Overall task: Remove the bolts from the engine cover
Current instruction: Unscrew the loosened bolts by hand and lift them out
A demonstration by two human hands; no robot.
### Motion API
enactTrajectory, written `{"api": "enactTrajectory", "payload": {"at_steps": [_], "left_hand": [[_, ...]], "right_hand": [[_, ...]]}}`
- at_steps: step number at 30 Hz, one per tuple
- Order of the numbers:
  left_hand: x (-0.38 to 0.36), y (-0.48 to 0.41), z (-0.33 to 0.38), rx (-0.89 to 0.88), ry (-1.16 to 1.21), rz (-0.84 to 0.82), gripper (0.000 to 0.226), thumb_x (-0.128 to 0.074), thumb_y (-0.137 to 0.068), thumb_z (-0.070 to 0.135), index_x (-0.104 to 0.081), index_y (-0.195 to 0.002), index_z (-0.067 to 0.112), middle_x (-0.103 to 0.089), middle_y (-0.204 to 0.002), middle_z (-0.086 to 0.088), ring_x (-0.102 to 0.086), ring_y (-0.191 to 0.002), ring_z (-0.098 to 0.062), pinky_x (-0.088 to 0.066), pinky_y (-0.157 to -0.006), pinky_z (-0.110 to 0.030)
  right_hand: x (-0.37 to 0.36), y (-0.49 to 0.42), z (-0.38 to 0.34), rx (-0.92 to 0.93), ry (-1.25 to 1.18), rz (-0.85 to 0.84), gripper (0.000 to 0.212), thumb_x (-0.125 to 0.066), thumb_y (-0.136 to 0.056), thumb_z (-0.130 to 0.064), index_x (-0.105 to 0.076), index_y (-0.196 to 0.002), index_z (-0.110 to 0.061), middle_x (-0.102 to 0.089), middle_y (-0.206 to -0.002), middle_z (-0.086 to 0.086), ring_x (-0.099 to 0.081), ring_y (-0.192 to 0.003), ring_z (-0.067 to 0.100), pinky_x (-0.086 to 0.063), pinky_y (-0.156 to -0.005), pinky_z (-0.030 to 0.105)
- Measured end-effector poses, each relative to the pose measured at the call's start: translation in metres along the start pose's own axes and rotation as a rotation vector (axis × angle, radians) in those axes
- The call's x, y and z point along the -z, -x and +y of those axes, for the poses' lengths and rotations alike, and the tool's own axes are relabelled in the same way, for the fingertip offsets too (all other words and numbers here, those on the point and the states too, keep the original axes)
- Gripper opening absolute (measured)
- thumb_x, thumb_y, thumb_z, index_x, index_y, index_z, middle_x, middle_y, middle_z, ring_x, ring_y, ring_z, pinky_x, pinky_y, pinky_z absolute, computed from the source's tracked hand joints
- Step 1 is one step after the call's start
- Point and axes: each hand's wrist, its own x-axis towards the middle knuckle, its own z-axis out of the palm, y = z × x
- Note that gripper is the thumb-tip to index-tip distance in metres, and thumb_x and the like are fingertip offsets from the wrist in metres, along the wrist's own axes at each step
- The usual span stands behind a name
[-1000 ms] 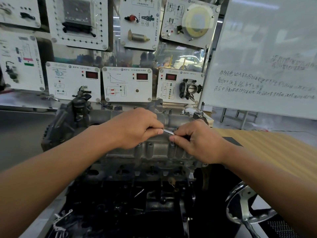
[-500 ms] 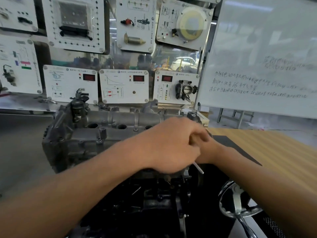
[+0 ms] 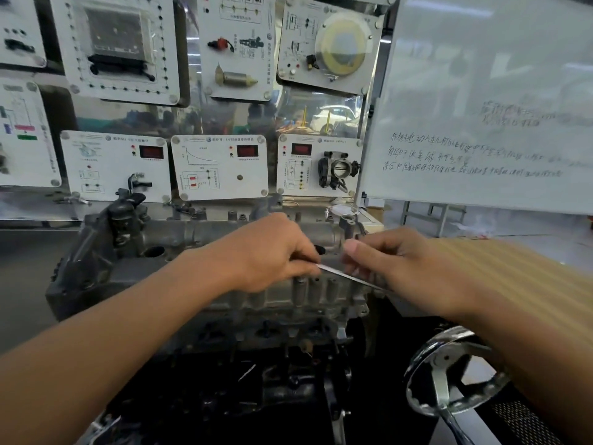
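The grey metal engine cover tops the engine on a stand in the middle of the head view. A thin silver tool lies slanted across the cover's right front part. My left hand pinches its upper left end over a bolt boss. The fingers of my right hand curl round the tool's lower right part, thumb on top. Several upright bolt bosses stand along the front edge below the tool. The bolt under my left fingers is hidden.
Training panels with red displays hang right behind the engine. A whiteboard with handwriting stands at the right. A wooden table top lies to the right. A chrome handwheel juts out at the lower right of the stand.
Half a second ago both hands were bunched low at the cover's right end. They have since parted and risen, so the tool now spans between them over the front edge.
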Motion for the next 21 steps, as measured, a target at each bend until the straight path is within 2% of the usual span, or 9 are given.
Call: {"api": "enactTrajectory", "payload": {"at_steps": [1,2,4,7,10,13,17,19,21], "left_hand": [[0.001,-0.003,0.001,0.004,-0.003,-0.005,0.014,-0.070,-0.090,0.031,-0.079,-0.097,0.023,-0.073,-0.075,0.013,-0.064,-0.066,-0.004,-0.048,-0.066,-0.014],[0.003,-0.005,0.002,0.013,0.001,-0.013,0.014,-0.070,-0.090,0.030,-0.079,-0.095,0.021,-0.073,-0.075,0.011,-0.065,-0.065,-0.005,-0.049,-0.067,-0.016],[0.005,-0.007,0.003,0.015,0.014,-0.024,0.015,-0.071,-0.090,0.029,-0.079,-0.094,0.018,-0.073,-0.072,0.008,-0.063,-0.061,-0.004,-0.048,-0.063,-0.014],[0.004,-0.002,0.002,-0.020,0.020,0.000,0.015,-0.071,-0.090,0.029,-0.079,-0.095,0.017,-0.074,-0.075,0.011,-0.063,-0.063,0.001,-0.043,-0.061,-0.006],[0.001,0.003,-0.002,-0.056,0.023,0.056,0.012,-0.071,-0.091,0.027,-0.079,-0.095,0.019,-0.074,-0.076,0.013,-0.064,-0.068,0.001,-0.043,-0.065,-0.006],[-0.003,0.007,-0.006,-0.070,0.077,0.089,0.011,-0.071,-0.090,0.021,-0.079,-0.099,0.020,-0.068,-0.074,0.020,-0.063,-0.069,0.006,-0.042,-0.068,-0.004],[-0.003,0.007,-0.008,-0.091,0.069,0.059,0.014,-0.069,-0.092,0.019,-0.078,-0.103,0.021,-0.069,-0.076,0.021,-0.062,-0.068,0.008,-0.041,-0.066,-0.004],[-0.003,0.007,-0.010,-0.110,0.060,0.060,0.015,-0.068,-0.093,0.019,-0.077,-0.105,0.022,-0.073,-0.081,0.017,-0.064,-0.070,0.005,-0.043,-0.067,-0.006],[-0.006,0.008,-0.012,-0.127,0.051,0.079,0.016,-0.067,-0.094,0.020,-0.077,-0.107,0.021,-0.075,-0.084,0.013,-0.066,-0.071,0.000,-0.047,-0.066,-0.011]], "right_hand": [[0.005,0.002,-0.002,-0.052,0.036,-0.065,0.052,-0.057,-0.084,-0.068,-0.075,-0.083,-0.019,-0.062,-0.060,-0.005,-0.052,-0.054,0.005,-0.042,-0.051,0.029],[0.008,0.002,-0.005,-0.081,0.126,-0.129,0.049,-0.059,-0.084,-0.067,-0.075,-0.082,-0.021,-0.061,-0.058,-0.009,-0.050,-0.050,0.003,-0.039,-0.049,0.023],[0.011,0.001,-0.008,-0.078,0.319,-0.163,0.026,-0.065,-0.089,-0.050,-0.075,-0.082,-0.027,-0.067,-0.062,-0.013,-0.053,-0.048,0.000,-0.041,-0.049,0.014],[0.010,-0.002,-0.016,-0.008,0.462,-0.125,0.027,-0.062,-0.096,-0.033,-0.071,-0.071,-0.025,-0.064,-0.058,-0.011,-0.052,-0.050,0.003,-0.041,-0.051,0.014],[0.009,-0.003,-0.021,0.084,0.555,-0.133,0.033,-0.056,-0.099,-0.032,-0.066,-0.074,-0.014,-0.059,-0.059,-0.005,-0.052,-0.057,0.009,-0.040,-0.055,0.020],[-0.002,0.003,-0.023,0.020,0.423,-0.204,0.046,-0.044,-0.103,-0.037,-0.050,-0.067,-0.008,-0.046,-0.049,-0.010,-0.044,-0.043,0.004,-0.033,-0.046,0.011],[-0.010,-0.002,-0.023,-0.069,0.375,-0.179,0.053,-0.045,-0.103,-0.038,-0.041,-0.053,-0.018,-0.037,-0.039,-0.010,-0.035,-0.036,0.006,-0.031,-0.042,0.011],[-0.014,-0.006,-0.023,-0.136,0.380,-0.218,0.058,-0.041,-0.103,-0.043,-0.036,-0.053,-0.015,-0.032,-0.040,-0.006,-0.030,-0.036,0.009,-0.029,-0.040,0.013],[-0.016,-0.008,-0.020,-0.237,0.282,-0.285,0.060,-0.035,-0.103,-0.050,-0.038,-0.057,-0.011,-0.032,-0.050,0.004,-0.030,-0.041,0.016,-0.027,-0.040,0.016]]}}
